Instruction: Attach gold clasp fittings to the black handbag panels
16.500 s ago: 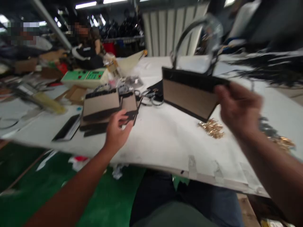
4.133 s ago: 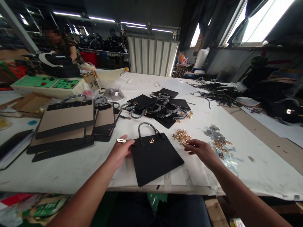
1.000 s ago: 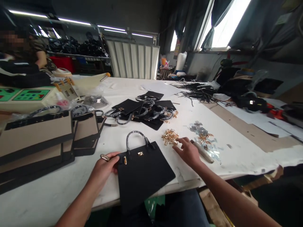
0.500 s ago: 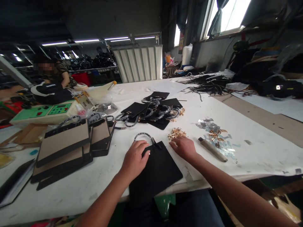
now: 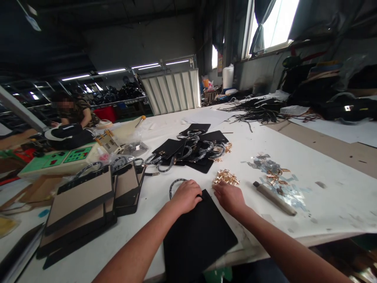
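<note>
A black bag panel [image 5: 200, 232] lies flat at the table's front edge, its lower end hanging over. At its top is a plastic-wrapped curved handle [image 5: 172, 189]. My left hand [image 5: 187, 196] is closed at the base of this handle, its fingers curled over it and the panel's top edge. My right hand [image 5: 230, 198] has its fingers bent together at the near side of a heap of small gold metal fittings [image 5: 226, 177]; whether a piece is between the fingertips is hidden.
Finished-looking black panels with handles [image 5: 188, 147] are piled behind. Boards with black edging [image 5: 82, 200] are stacked left. To the right lie a grey rod-like tool [image 5: 275, 199] and scattered metal plates [image 5: 266, 163]. Black strips [image 5: 259, 108] lie farther back; a person [image 5: 78, 110] sits far left.
My left hand has shifted right onto the handle's base and its thumb has closed in. My right hand stays by the gold fittings. The whole view has tilted up slightly.
</note>
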The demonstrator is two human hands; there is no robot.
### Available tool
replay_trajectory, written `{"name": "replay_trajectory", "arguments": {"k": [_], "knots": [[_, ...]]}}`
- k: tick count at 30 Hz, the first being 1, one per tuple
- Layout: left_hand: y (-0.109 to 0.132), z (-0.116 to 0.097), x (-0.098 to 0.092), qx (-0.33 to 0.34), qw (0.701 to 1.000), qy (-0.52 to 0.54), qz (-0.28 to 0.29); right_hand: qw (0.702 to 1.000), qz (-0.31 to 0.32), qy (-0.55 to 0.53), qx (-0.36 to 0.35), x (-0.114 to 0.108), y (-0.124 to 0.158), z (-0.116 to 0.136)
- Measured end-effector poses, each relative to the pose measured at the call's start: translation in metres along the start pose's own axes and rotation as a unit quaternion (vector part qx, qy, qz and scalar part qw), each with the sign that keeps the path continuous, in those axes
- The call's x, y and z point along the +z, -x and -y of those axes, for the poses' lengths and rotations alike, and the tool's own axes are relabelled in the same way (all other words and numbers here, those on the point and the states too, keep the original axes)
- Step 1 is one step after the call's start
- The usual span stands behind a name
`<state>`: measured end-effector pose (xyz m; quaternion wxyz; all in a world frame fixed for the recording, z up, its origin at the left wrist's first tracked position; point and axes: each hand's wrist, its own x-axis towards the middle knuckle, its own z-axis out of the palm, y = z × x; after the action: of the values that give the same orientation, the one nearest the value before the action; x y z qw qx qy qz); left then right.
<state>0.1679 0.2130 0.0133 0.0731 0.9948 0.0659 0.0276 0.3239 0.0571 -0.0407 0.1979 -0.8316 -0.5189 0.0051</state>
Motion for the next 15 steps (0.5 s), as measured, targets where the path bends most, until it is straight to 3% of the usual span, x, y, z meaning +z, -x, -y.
{"name": "replay_trajectory", "arguments": {"k": [5, 8, 11, 13, 15], "knots": [[-0.002, 0.002, -0.006, 0.013, 0.999, 0.041, -0.017, 0.995, -0.02, -0.098, 0.022, 0.012, -0.009, -0.001], [-0.006, 0.001, -0.006, -0.076, 0.989, 0.123, 0.003, 0.976, -0.04, -0.211, 0.025, 0.011, -0.009, -0.003], [-0.011, 0.004, -0.003, -0.191, 0.954, 0.227, 0.026, 0.918, -0.082, -0.383, 0.057, 0.009, 0.004, 0.002], [-0.013, 0.006, -0.002, -0.215, 0.935, 0.279, 0.04, 0.885, -0.071, -0.454, 0.068, 0.01, 0.017, 0.011], [-0.016, 0.005, -0.003, -0.224, 0.9, 0.371, 0.049, 0.889, -0.037, -0.454, 0.048, 0.015, 0.027, 0.022]]}}
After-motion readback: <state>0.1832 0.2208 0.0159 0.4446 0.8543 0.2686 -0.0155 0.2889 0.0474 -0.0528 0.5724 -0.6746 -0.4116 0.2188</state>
